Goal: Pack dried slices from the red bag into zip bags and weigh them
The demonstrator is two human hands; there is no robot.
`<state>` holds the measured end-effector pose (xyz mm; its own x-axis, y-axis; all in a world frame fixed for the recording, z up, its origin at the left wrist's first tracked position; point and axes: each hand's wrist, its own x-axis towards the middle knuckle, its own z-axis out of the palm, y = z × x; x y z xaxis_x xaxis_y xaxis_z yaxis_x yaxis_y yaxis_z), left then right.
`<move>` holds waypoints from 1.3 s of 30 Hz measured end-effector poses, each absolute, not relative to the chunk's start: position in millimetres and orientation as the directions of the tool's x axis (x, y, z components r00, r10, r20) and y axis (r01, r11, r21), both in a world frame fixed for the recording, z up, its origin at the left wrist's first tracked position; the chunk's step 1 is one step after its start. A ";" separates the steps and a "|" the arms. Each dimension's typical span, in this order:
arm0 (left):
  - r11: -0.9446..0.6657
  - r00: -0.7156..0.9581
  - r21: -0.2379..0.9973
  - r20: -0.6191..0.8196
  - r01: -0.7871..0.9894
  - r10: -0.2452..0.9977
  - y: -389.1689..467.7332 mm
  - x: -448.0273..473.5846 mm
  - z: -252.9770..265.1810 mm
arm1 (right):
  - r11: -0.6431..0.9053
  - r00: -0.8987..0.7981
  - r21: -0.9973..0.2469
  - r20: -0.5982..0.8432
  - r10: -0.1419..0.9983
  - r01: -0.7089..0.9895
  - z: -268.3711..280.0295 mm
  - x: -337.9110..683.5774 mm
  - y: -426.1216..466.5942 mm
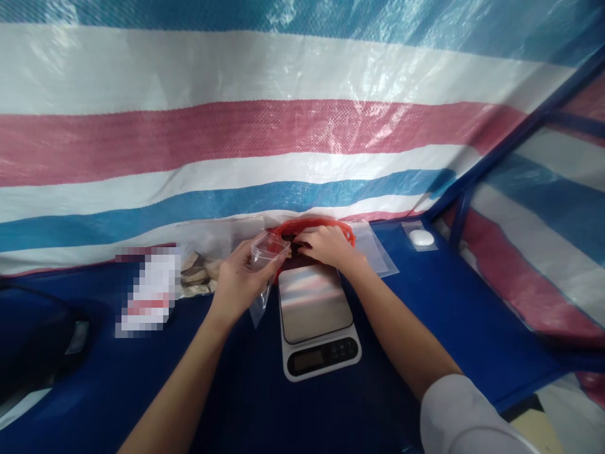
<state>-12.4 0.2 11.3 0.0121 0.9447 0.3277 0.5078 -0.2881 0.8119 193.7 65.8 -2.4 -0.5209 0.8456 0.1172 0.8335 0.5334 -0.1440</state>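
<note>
A small clear plastic box (269, 244) is gripped by my left hand (239, 277), its thumb and fingers on opposite sides. Just right of it, my right hand (325, 244) bends down into an orange-red bag or basket (326, 223). Its fingers are curled together at some dark pieces there; what they pinch is too small to make out. Directly in front of both hands lies a white kitchen scale (316, 309), with a shiny metal plate and a black button panel. A clear plastic bag (259, 308) hangs below my left hand.
Left of my hands sits a clear bag of brown pieces (198, 274), beside a blurred-out white packet (149, 293). Clear flat bags (375, 249) lie right of the orange-red container. A white oval object (421, 238) rests farther right on the blue table (454, 315). Striped sheeting (283, 126) rises behind.
</note>
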 end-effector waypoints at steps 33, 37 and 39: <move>-0.295 0.023 0.814 0.328 0.500 0.944 -1.2 -10.5 8.5 | 0.605 -0.608 -0.220 0.063 0.791 0.765 -8.1 200.8 67.5; -0.296 0.025 0.816 0.327 0.496 0.945 -1.1 -9.9 8.5 | 0.610 -0.610 -0.279 0.098 0.786 0.741 -9.8 202.9 70.7; -0.299 0.037 0.820 0.322 0.489 0.946 -0.7 -10.0 7.5 | 0.612 -0.602 -0.341 0.150 0.785 0.714 -9.8 203.9 71.7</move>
<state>-10.0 -0.7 7.5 0.0371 0.9459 0.3224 0.4886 -0.2986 0.8198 203.9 71.7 -9.8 -0.6018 0.7845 0.1497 0.7135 0.6123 -0.3405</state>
